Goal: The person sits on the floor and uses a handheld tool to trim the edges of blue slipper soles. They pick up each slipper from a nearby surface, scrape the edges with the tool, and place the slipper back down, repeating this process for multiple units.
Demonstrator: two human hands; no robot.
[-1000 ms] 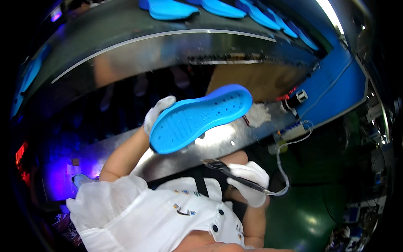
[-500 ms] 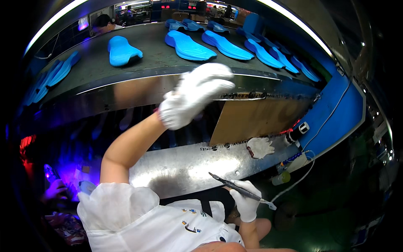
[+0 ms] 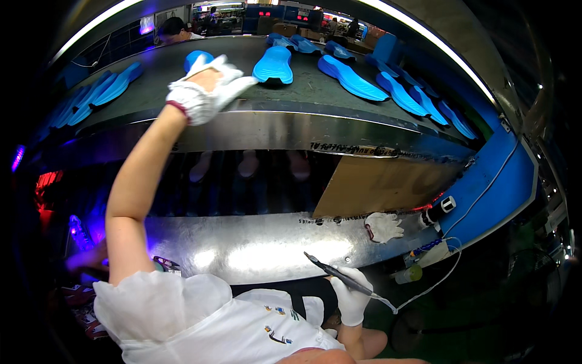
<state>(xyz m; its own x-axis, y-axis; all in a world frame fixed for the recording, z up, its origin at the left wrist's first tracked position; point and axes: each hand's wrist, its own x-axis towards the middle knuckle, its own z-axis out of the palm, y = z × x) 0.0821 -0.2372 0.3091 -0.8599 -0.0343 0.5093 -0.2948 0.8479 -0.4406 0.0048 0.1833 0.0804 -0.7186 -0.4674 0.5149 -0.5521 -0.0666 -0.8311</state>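
My left hand [image 3: 209, 91], in a white knit glove, reaches over the near edge of a dark green work surface [image 3: 303, 97]. Its fingers are spread and I see nothing gripped in them. Just beyond it is a blue shoe sole [image 3: 197, 59], partly hidden by the glove; whether they touch I cannot tell. Right of the hand lies another blue sole [image 3: 273, 65], its long side pointing away from me. My right hand [image 3: 350, 294], also gloved in white, is closed around a slim black pen-shaped tool [image 3: 339, 273] with a pale cable at its rear, above my lap.
Several blue soles [image 3: 353, 79] lie to the right, and more [image 3: 108, 91] at the far left. Below runs a metal shelf [image 3: 267, 242] with a spare glove [image 3: 384, 227], a black cylinder [image 3: 438, 209] and a cardboard sheet [image 3: 382, 185]. Another person [image 3: 176, 30] is beyond the surface.
My left hand has moved left, from the surface's front edge to over the left sole. The sole right of it has turned from slanting to pointing away. My right hand still holds the tool.
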